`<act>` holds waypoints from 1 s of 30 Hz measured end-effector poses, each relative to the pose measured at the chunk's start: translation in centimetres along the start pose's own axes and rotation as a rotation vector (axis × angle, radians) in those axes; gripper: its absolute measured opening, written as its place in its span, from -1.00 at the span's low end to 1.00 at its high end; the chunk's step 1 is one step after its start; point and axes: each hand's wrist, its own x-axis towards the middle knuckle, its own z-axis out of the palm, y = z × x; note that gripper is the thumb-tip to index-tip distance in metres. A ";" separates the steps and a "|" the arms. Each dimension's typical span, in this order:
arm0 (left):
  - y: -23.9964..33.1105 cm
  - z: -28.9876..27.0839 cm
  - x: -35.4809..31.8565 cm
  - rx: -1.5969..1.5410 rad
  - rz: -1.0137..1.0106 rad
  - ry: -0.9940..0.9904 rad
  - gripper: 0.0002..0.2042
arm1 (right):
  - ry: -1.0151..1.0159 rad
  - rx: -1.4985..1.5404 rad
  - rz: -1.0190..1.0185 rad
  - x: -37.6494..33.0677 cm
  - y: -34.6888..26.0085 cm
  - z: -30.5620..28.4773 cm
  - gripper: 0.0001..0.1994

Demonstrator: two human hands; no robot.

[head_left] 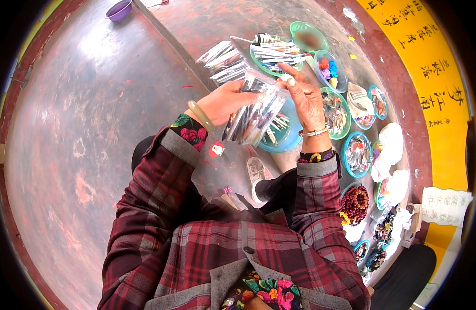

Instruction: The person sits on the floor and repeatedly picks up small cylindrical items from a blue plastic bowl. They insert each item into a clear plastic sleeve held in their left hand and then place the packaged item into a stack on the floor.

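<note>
My left hand (pixel 228 103) grips a clear plastic bag (pixel 254 116) packed with slim black and white pen-like sticks, its thumb lying across the front. At the bag's upper right edge is my right hand (pixel 308 103), thumb and fingers pinching the clear plastic while the index finger points up. Beneath the bag, a blue basin (pixel 288 135) with some more slim sticks is partly hidden. Just beyond my hands lie a heap of filled clear packets (pixel 222 61) and a green basin (pixel 256 59) piled with similar sticks.
Several basins line my right side, including a green one (pixel 341 95) with small packets, a blue one (pixel 358 154), and dark red beads (pixel 356 205). A purple basin (pixel 118 10) stands far left. My shoe (pixel 256 175) rests near the blue basin. A yellow wall panel borders the right.
</note>
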 end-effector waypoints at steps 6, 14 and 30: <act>0.9 0.8 -0.3 -0.012 -0.012 -0.024 -0.70 | -0.080 -0.034 -0.101 -0.1 -0.2 0.0 -0.75; 0.7 0.3 -0.2 -0.003 -0.047 -0.020 -0.71 | -0.104 -0.077 -0.074 -0.2 0.0 -0.1 -0.79; 3.5 -1.8 -1.0 0.097 0.282 0.195 -0.75 | -0.297 -0.786 0.675 -0.6 14.1 -1.0 -0.65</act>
